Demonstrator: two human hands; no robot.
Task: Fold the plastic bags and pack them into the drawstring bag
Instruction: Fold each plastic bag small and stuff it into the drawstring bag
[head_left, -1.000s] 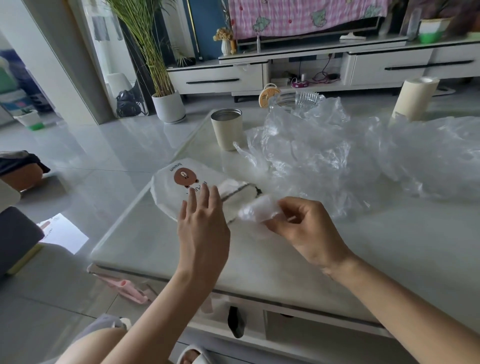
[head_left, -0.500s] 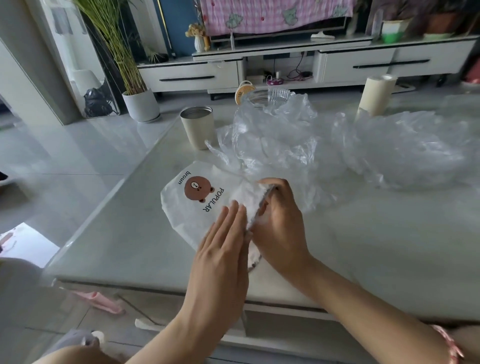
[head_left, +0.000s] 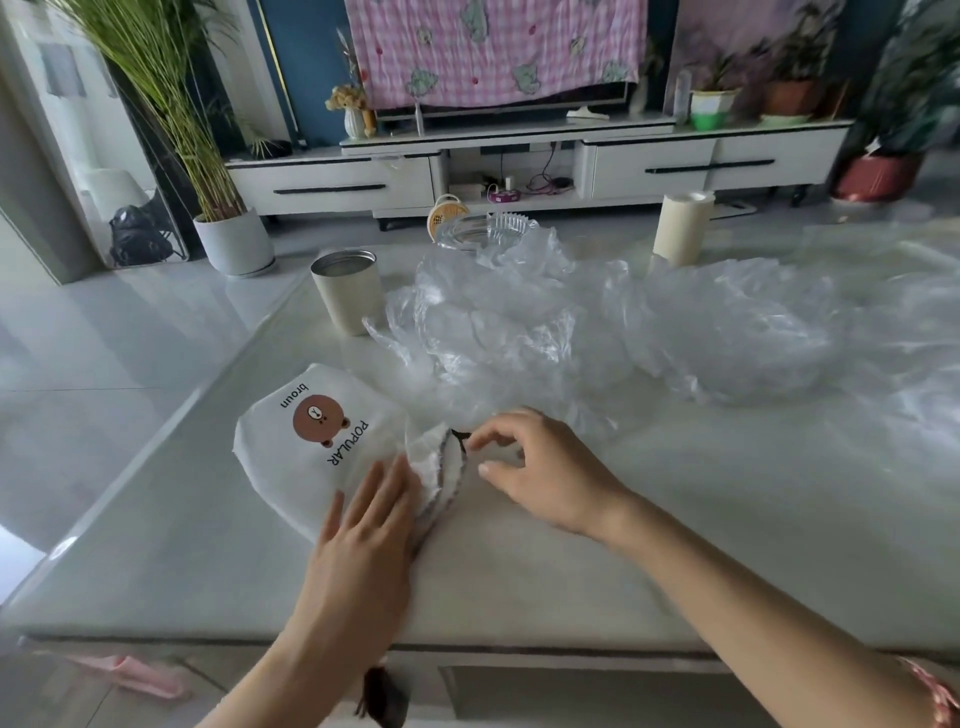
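A white drawstring bag (head_left: 311, 457) printed with a brown bear and "POPULAR" lies flat near the table's left front, its dark-corded mouth facing right. My left hand (head_left: 363, 540) presses flat on the bag just beside the mouth, fingers straight. At the mouth hovers my right hand (head_left: 545, 467), fingers loosely curled and its index tip touching the black cord, with nothing in it. White crumpled material shows inside the opening. A heap of clear, crumpled plastic bags (head_left: 519, 332) spreads across the table behind, reaching far right (head_left: 753, 332).
A cream cup (head_left: 345, 291) stands behind the bag. A glass dish (head_left: 483, 231) and a cream roll (head_left: 680, 228) sit at the table's far side. The table's left edge (head_left: 156, 519) drops to a tiled floor. A TV cabinet lines the back.
My right hand held a small folded plastic bag, pushed it into the drawstring bag's mouth, and has now drawn back out without it. My left hand settled flat onto the bag.
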